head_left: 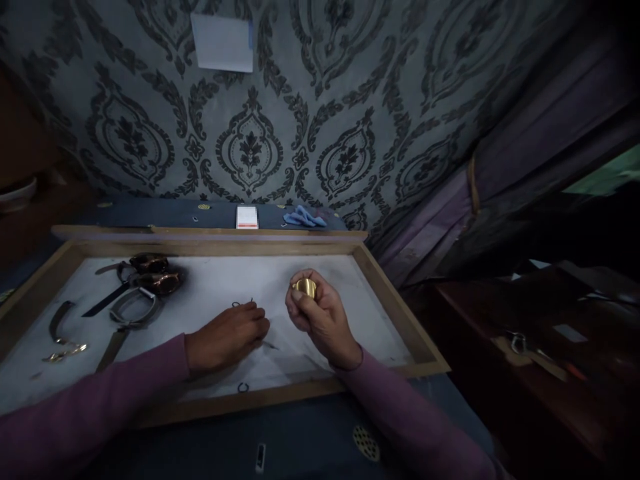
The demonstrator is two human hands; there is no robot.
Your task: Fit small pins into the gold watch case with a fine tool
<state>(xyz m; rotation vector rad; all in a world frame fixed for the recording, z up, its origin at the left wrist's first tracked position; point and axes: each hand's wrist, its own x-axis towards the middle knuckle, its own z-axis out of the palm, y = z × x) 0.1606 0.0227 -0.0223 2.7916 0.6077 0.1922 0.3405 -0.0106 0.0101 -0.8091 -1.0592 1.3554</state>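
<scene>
My right hand (323, 317) is closed around a shiny, gold-coloured round metal piece (305, 288), with the thumb pressed on its near side. It looks like a watch case, though the fingers cover much of it. To its left, my left hand (227, 337) is low over the white bottom of a shallow wooden tray (280, 398), its fingers curled together. A thin pointed tip (270, 345) shows beside those fingers; whether they grip it I cannot tell. Just beyond them lies a small dark ring (236, 305). Another open ring (243, 387) lies near the tray's front edge.
Several dark, strapped pieces like watches (165, 283) lie at the tray's left, with a curved strap piece (61, 322) and gold bits (66, 352). Behind the tray are a phone (247, 217) and blue cloth (305, 217). A dark red table (545, 320) stands right.
</scene>
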